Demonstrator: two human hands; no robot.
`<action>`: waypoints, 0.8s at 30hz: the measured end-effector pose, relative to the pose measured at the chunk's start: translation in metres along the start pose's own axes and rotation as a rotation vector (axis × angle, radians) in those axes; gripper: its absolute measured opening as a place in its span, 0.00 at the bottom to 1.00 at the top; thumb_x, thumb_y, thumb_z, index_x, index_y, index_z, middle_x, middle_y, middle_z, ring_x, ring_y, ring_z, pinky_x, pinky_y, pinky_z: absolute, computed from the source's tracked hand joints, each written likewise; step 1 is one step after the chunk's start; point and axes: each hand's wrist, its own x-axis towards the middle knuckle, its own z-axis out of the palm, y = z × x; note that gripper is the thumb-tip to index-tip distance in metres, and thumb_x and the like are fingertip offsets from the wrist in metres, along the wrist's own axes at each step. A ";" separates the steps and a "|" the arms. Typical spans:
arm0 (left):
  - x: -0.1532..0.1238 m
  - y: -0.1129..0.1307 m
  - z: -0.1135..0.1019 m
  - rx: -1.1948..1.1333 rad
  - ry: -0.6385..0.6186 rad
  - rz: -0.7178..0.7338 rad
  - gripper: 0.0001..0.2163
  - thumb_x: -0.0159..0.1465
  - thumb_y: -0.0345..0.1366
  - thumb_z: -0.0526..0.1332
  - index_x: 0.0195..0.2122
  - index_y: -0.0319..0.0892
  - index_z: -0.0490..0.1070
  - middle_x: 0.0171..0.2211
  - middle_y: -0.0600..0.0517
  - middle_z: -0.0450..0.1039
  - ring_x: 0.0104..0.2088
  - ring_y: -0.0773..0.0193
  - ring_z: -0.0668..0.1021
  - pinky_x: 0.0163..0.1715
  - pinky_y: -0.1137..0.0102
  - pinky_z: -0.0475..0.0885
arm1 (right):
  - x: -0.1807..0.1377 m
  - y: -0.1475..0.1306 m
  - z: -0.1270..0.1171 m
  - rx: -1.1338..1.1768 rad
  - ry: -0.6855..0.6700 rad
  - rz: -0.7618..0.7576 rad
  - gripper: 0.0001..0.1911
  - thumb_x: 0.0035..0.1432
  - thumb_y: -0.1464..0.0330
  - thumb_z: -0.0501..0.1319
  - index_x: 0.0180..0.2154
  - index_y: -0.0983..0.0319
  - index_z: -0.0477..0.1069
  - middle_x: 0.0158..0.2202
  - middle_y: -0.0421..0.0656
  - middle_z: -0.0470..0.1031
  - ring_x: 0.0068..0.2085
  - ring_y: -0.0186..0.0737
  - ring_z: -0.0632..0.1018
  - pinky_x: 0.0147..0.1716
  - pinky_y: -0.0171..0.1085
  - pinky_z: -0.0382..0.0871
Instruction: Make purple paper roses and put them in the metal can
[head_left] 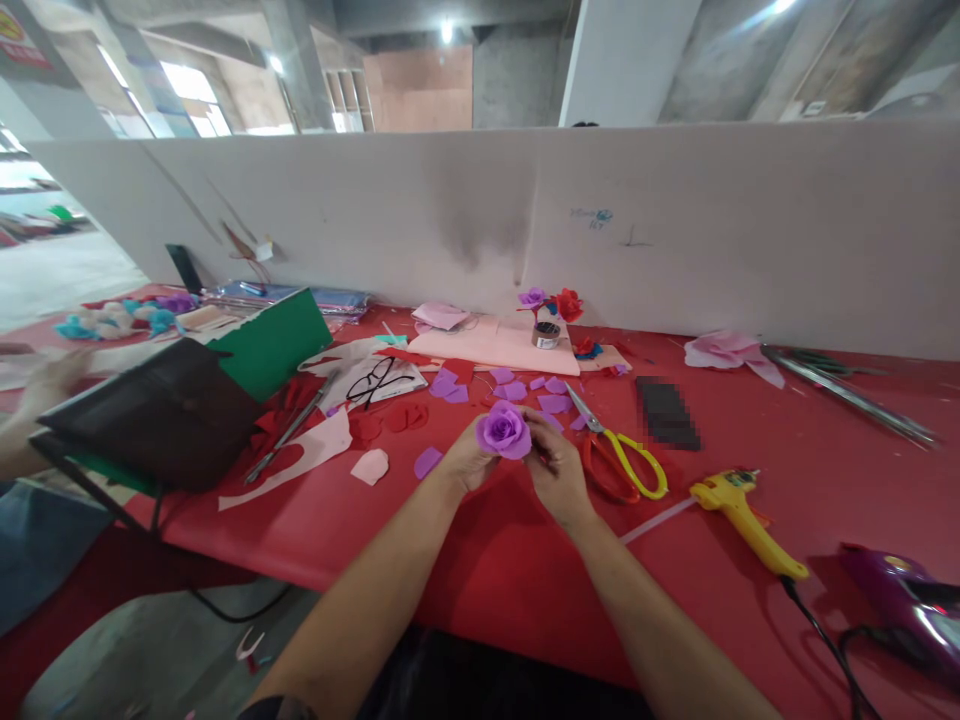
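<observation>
Both my hands meet over the middle of the red table [495, 560] around a purple foam rose [504, 429]. My left hand [463, 462] is curled under the flower's left side and holds it. My right hand [556, 470] pinches the rose's right edge with closed fingers. Several loose purple petals [517, 389] lie just beyond the hands. Scissors with yellow and red handles [619, 456] rest right beside my right hand.
A yellow glue gun [744, 510] and a purple iron [904, 600] lie at the right. Finished purple and red flowers [551, 302] stand by the white wall. Black and green sheets [180, 400] and glasses [382, 380] sit left. Another person's hand [52, 375] is at far left.
</observation>
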 end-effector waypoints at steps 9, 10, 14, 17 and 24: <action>-0.001 0.006 0.008 0.016 -0.064 -0.053 0.18 0.41 0.29 0.73 0.35 0.40 0.76 0.32 0.52 0.74 0.35 0.67 0.75 0.43 0.70 0.68 | 0.002 -0.003 -0.002 -0.054 0.194 0.149 0.05 0.56 0.69 0.58 0.32 0.60 0.72 0.28 0.40 0.70 0.30 0.37 0.71 0.31 0.37 0.68; 0.000 0.004 0.007 0.022 -0.040 -0.059 0.17 0.41 0.30 0.73 0.34 0.40 0.76 0.32 0.52 0.75 0.35 0.67 0.75 0.43 0.70 0.68 | 0.003 -0.004 -0.003 -0.069 0.232 0.172 0.05 0.56 0.67 0.58 0.31 0.61 0.72 0.28 0.40 0.70 0.30 0.37 0.71 0.32 0.37 0.67; 0.006 -0.007 -0.001 0.092 0.065 -0.079 0.15 0.44 0.35 0.73 0.32 0.38 0.76 0.32 0.51 0.75 0.32 0.69 0.74 0.42 0.70 0.67 | 0.006 -0.004 -0.006 -0.080 0.302 0.226 0.08 0.56 0.64 0.60 0.30 0.61 0.74 0.31 0.42 0.70 0.35 0.39 0.71 0.37 0.39 0.67; 0.007 -0.010 -0.001 0.118 0.074 -0.071 0.14 0.45 0.37 0.73 0.31 0.38 0.76 0.29 0.52 0.74 0.30 0.70 0.74 0.39 0.71 0.67 | 0.005 -0.001 -0.006 -0.044 0.292 0.275 0.09 0.55 0.63 0.61 0.32 0.61 0.76 0.31 0.42 0.70 0.36 0.39 0.71 0.38 0.39 0.67; 0.004 -0.008 0.004 0.100 0.059 -0.070 0.14 0.45 0.41 0.72 0.26 0.38 0.73 0.24 0.54 0.72 0.27 0.70 0.73 0.34 0.72 0.67 | 0.003 0.002 -0.007 0.047 0.279 0.263 0.10 0.55 0.62 0.62 0.37 0.60 0.75 0.36 0.42 0.68 0.35 0.38 0.71 0.34 0.38 0.69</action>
